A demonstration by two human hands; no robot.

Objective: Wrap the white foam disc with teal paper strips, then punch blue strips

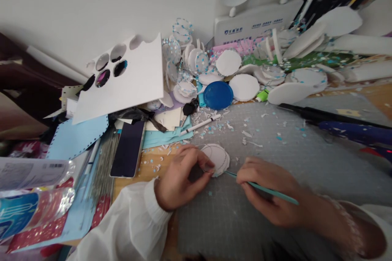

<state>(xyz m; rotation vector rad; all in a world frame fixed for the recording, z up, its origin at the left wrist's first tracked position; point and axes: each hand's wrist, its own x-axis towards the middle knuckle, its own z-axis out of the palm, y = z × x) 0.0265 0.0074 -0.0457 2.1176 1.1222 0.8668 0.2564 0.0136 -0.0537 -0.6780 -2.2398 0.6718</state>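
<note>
My left hand (186,175) is closed in a pinch at the near left rim of a small white disc (220,159). The disc seems layered, its edge is wavy, and a thin dark wire or thread curves over its top. My right hand (269,189) grips a slim teal stick-like tool (272,192) like a pen. The tool's tip points at the disc's near right edge; whether it touches, I cannot tell. Both hands rest low over a grey cutting mat (211,220).
Behind lie several white foam discs (244,87), some dotted blue, and a round blue lid (218,95). To the left are a phone (128,149), a white pen (200,124) and a board with round holes (134,81). A dark blue tool (352,132) lies right. Scraps litter the mat.
</note>
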